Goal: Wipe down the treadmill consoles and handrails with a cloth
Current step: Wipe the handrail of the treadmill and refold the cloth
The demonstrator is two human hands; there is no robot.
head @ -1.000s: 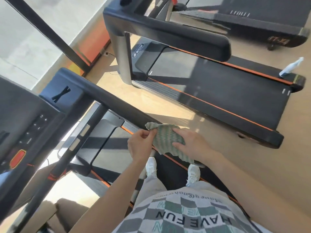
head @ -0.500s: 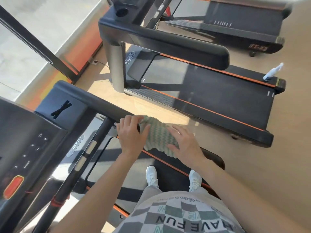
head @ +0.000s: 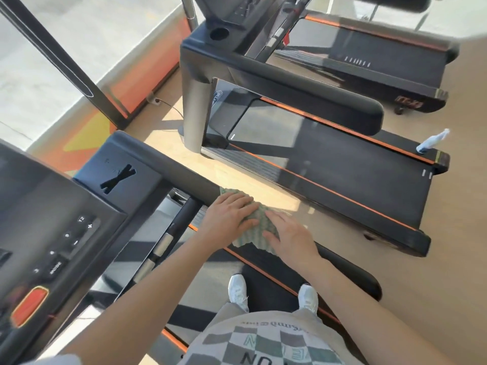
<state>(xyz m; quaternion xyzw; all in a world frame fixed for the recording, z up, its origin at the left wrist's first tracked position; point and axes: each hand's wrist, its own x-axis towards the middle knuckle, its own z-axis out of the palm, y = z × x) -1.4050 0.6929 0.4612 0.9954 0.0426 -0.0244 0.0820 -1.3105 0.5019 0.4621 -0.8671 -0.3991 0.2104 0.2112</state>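
Now left hand (head: 228, 217) and right hand (head: 291, 239), fingers (head: 245, 201) flat, press cloth (head: 262, 226) farther up handrail (head: 184, 177).

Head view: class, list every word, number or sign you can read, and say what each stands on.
"12", "+": buttons on the near treadmill console.
"MODE": a button on that console.
Shirt: large black letters upside down and cut off; script line above blurred.
Motor-cover logo on the next treadmill: blurred.
Red rear label on the far treadmill: blurred.
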